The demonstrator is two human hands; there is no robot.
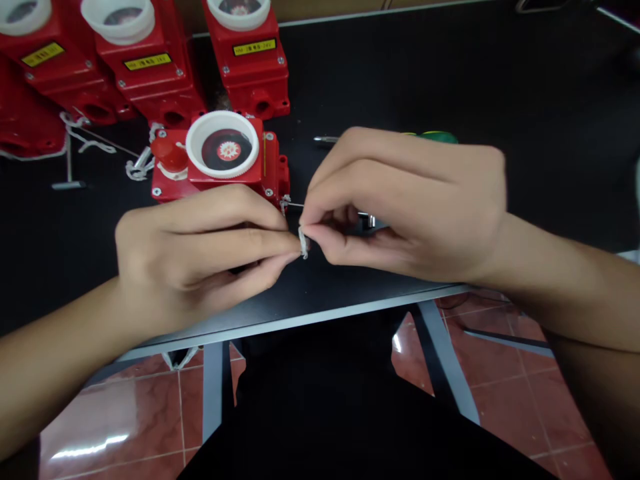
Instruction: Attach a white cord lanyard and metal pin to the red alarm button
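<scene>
A short white string [303, 243], seemingly knotted or folded, is pinched between the fingertips of my left hand [200, 257] and my right hand [405, 200]. Both hands are closed and nearly touch at the tips. Just behind them lies a red alarm-like box [270, 157] with a white ring around a dark round window and a red knob [170, 155] at its left. A thin rod and a bit of string show at its lower right corner, partly hidden by my fingers. Beyond my right hand, a screwdriver [440, 137] with a green and yellow handle is mostly covered.
Several similar red boxes [155, 70] with yellow labels stand at the back left. A small T-shaped metal rod [69, 184] and white string [95, 145] lie near them. The black tabletop [450, 67] ends in a pale front edge [280, 325] close to my body.
</scene>
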